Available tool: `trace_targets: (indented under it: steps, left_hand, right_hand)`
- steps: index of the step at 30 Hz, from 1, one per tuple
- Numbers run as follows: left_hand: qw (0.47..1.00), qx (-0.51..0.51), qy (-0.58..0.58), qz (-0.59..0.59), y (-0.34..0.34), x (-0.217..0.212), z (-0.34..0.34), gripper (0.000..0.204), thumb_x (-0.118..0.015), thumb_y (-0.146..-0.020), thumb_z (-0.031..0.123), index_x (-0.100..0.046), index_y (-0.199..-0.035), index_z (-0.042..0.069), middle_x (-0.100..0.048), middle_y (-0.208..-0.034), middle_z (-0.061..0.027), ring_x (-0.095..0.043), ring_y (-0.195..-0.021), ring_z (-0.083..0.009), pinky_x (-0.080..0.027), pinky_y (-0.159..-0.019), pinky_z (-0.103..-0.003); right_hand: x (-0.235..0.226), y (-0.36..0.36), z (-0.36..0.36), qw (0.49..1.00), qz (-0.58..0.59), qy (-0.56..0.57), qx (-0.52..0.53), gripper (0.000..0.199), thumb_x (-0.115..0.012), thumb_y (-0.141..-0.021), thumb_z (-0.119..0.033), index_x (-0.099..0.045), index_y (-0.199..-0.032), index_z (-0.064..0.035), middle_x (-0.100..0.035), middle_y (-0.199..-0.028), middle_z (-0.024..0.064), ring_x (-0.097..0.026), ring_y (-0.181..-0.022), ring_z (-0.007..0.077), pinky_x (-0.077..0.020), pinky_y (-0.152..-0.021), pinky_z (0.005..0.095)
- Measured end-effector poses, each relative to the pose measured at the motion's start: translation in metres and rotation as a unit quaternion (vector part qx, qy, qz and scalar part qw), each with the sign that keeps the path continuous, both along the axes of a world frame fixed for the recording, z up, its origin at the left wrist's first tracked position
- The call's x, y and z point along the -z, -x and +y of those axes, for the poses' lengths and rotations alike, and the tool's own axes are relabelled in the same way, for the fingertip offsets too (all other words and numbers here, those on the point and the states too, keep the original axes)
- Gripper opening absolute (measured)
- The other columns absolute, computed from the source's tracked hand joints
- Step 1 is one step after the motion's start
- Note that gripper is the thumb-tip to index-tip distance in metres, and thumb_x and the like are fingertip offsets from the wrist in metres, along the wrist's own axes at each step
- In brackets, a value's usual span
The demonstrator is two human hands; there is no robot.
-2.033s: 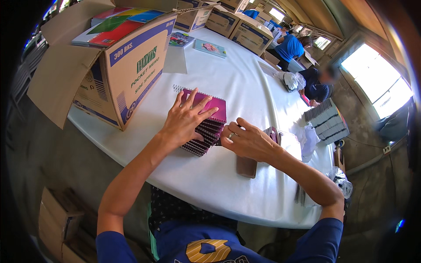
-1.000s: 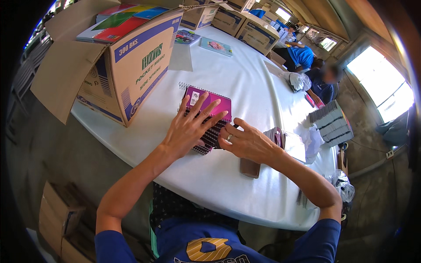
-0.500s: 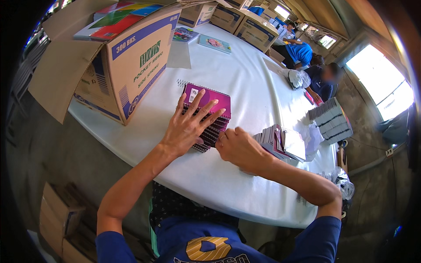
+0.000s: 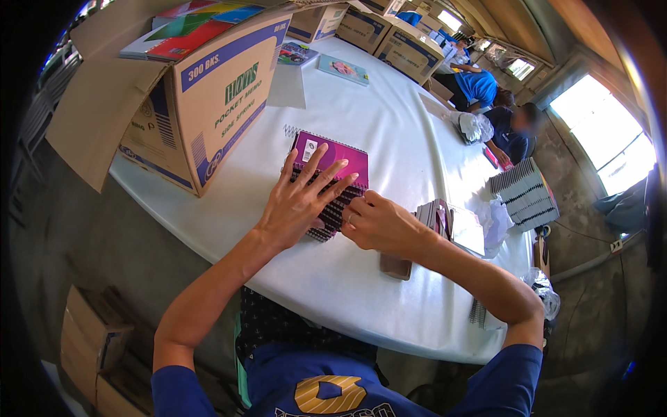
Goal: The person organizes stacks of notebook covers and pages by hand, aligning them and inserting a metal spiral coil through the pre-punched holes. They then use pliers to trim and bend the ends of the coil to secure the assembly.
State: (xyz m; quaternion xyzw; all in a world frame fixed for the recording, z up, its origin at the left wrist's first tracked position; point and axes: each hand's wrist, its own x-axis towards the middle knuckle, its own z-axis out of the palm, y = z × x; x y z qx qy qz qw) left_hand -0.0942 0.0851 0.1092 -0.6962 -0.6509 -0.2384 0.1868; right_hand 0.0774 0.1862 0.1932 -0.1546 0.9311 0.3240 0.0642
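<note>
A stack of small spiral-bound notebooks (image 4: 351, 160) with a purple cover on top stands in front of me, its black coils facing my side. My left hand (image 4: 293, 205) lies over it with fingers spread across the top cover and the thumb down by the coils. At the stack's near right corner is my right hand (image 4: 382, 226), its fingers curled tightly together against the coiled side. Whatever those fingers pinch is hidden. Below the right wrist a flat brown object (image 4: 395, 267) rests on the table, partly covered by the hand.
At the left stands a large open carton (image 4: 229, 104) with colourful notebooks (image 4: 201, 31) inside. More notebooks (image 4: 344, 69) lie beyond it. To the right are another notebook pile (image 4: 467, 229) and a tall stack (image 4: 524, 194). Co-workers (image 4: 511, 132) and cartons (image 4: 410, 52) are farther back.
My right hand has shifted slightly up along the stack's right side, uncovering more of the brown object beneath its wrist. My left hand keeps its place on the top cover.
</note>
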Motion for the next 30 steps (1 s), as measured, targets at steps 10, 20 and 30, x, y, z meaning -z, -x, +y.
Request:
trace_targets:
  steps: [10, 20, 30]
  left_hand:
    - [1.000, 0.007, 0.007, 0.001, -0.002, 0.006, -0.004, 0.112, -0.086, -0.055, 0.041, -0.034, -0.153, 0.026, -0.029, -0.159, -0.0023, -0.017, -0.149, -0.0376, -0.015, -0.117, -0.061]
    - [1.000, -0.007, -0.004, 0.015, 0.002, 0.011, -0.005, 0.111, -0.086, -0.056, 0.038, -0.032, -0.153, 0.028, -0.031, -0.158, -0.0009, -0.018, -0.149, -0.0356, -0.015, -0.118, -0.061]
    - [0.999, -0.022, -0.027, 0.026, -0.001, 0.019, -0.004, 0.112, -0.086, -0.055, 0.037, -0.031, -0.153, 0.030, -0.028, -0.160, 0.0011, -0.018, -0.149, -0.0329, -0.015, -0.119, -0.059]
  right_hand:
    - [-0.009, -0.001, -0.007, 0.997, 0.074, 0.028, -0.001, 0.012, -0.068, -0.075, -0.017, -0.066, -0.085, -0.0111, -0.065, -0.091, 0.0013, -0.062, -0.097, 0.0150, -0.0462, -0.090, 0.0325]
    - [0.012, -0.001, -0.034, 0.997, -0.034, -0.041, 0.053, 0.013, -0.067, -0.078, -0.017, -0.065, -0.088, -0.0095, -0.062, -0.097, 0.0027, -0.057, -0.102, 0.0179, -0.0426, -0.093, 0.0319]
    - [0.010, -0.004, 0.002, 0.997, 0.034, 0.018, -0.062, 0.005, -0.064, -0.081, -0.018, -0.063, -0.083, -0.0129, -0.060, -0.093, -0.0004, -0.055, -0.101, 0.0155, -0.0408, -0.093, 0.0323]
